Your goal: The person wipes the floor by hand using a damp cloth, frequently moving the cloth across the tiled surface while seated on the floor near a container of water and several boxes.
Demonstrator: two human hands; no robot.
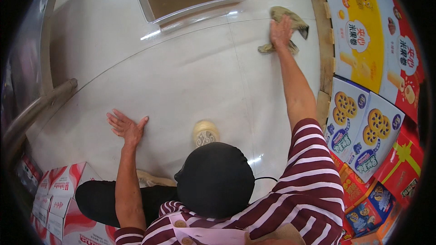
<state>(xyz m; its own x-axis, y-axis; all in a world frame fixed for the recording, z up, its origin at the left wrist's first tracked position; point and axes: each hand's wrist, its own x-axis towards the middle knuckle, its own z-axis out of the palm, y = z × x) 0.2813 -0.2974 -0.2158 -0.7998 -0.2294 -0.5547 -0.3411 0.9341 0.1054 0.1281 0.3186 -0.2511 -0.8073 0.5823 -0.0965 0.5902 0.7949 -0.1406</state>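
Observation:
My right hand lies over a crumpled olive-green cloth on the glossy tiled floor. Its fingers press on the cloth, and folds stick out on both sides of the palm. My left hand is held out with fingers apart and nothing in it. Whether it touches the floor or hovers cannot be told. Between the hands, a pale yellow shoe shows in front of my bent knee.
A clear plastic bin with a brown base stands ahead. Snack cartons line the right on a wooden pallet. To the left is a metal frame; red-and-white cartons sit at lower left.

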